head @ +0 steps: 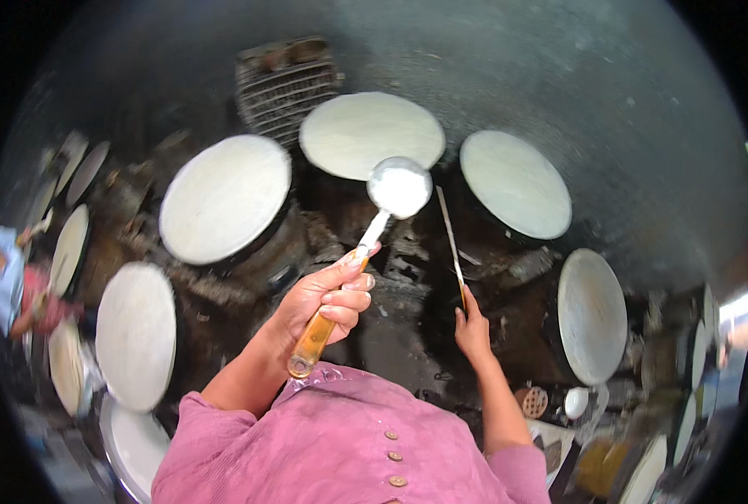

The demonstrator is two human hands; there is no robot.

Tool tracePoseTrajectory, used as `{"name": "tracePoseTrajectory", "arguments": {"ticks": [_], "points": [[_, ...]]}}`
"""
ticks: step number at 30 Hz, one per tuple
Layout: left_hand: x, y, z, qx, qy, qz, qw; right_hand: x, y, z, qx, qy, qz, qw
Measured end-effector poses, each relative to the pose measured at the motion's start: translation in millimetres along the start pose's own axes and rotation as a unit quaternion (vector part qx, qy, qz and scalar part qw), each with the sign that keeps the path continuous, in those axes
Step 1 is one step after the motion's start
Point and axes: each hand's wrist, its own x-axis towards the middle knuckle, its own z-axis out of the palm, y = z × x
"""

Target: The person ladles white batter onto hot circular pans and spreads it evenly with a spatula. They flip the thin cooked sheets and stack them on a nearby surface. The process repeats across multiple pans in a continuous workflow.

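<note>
My left hand [330, 305] grips the brown handle of a metal ladle [311, 346], held up in front of my chest. White liquid fills the ladle's bowl and coats its neck. Behind the bowl is a round griddle [371, 132] with a pale white surface layer. A long, thin flat stick or blade [451, 236] is in my right hand [473, 331], pointing away from me. Past its tip and to the right lies another whitish griddle [515, 184]. Farther left stand two more pale-coated griddles, one upper [226, 198] and one lower [136, 337].
A greyer round griddle [592, 316] is at right. Beyond the left griddles is a barred metal grate [289, 88]. At lower left stands a white basin [136, 444]; at lower right, a small white bowl [576, 403]. Another person [9, 277] is at far left, among more griddles.
</note>
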Motion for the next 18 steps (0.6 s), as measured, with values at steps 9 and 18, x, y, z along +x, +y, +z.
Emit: {"name": "tracePoseTrajectory", "arguments": {"ticks": [9,18], "points": [[-65,-48,-34,0.044,-0.013,0.146,0.988,-109,28,87,0.159,-0.132,-0.029,0.978],[-228,-60,-71,0.039,-0.02,0.319,0.947,-148,2,112,0.25,-0.17,-0.076,0.95]]}}
